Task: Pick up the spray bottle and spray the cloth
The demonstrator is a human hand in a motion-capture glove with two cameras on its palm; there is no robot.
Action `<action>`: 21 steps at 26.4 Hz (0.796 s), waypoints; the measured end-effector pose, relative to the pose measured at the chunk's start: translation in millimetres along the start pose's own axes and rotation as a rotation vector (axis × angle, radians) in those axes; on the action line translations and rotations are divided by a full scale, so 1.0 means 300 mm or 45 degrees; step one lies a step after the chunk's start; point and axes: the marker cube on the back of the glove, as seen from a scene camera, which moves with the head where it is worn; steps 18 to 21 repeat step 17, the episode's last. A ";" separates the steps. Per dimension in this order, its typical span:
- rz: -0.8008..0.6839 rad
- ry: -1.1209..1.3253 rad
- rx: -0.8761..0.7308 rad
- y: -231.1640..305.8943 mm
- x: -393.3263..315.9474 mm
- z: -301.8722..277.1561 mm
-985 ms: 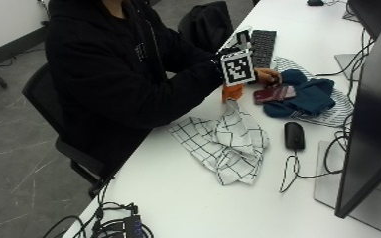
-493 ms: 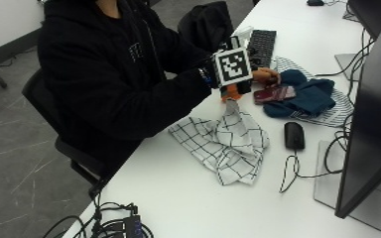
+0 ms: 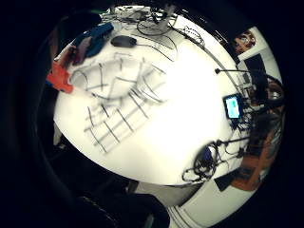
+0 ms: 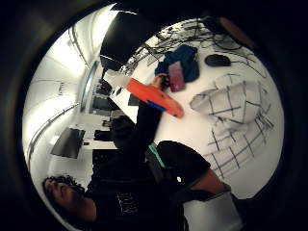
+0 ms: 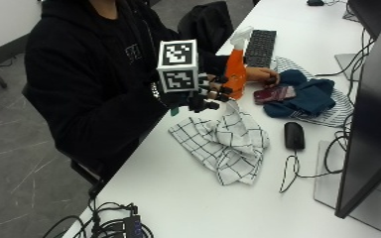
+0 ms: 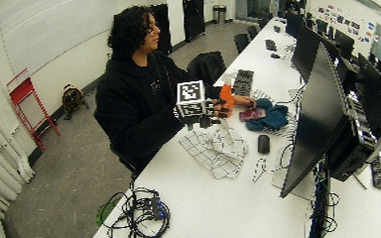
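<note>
The spray bottle [image 5: 235, 69] is standing upright near the counter's [image 5: 197, 198] near edge, steadied by the bare hand [image 5: 262, 75]. The gloved right hand [image 5: 200, 96], fingers loosely curled on nothing, is now lifting above the checked cloth [image 5: 224, 141], closing toward the bottle; the grasp is yet to come.

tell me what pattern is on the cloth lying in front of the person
The cloth is white with a thin dark grid of checks, clearest in the outside view.

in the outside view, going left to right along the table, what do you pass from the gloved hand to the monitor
gloved right hand → orange spray bottle → red phone on the blue cloth → monitor. The checked cloth and the mouse lie nearer the camera, so their place in this order is unclear.
</note>
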 end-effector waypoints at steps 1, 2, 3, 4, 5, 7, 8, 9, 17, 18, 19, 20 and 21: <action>0.015 0.043 -0.015 0.033 0.017 -0.006; 0.027 0.080 -0.027 0.063 0.031 -0.010; 0.038 0.110 -0.037 0.090 0.042 -0.011; 0.049 0.135 -0.042 0.115 0.051 -0.010; 0.061 0.157 -0.045 0.139 0.058 -0.008; 0.092 0.198 -0.045 0.183 0.070 0.003; 0.111 0.216 -0.043 0.203 0.073 0.010; 0.131 0.231 -0.040 0.221 0.075 0.018; 0.163 0.142 -0.036 0.281 0.055 0.110; 0.163 0.142 -0.036 0.281 0.055 0.110; 0.163 0.142 -0.036 0.281 0.055 0.110; 0.163 0.142 -0.036 0.281 0.055 0.110; 0.163 0.142 -0.036 0.281 0.055 0.110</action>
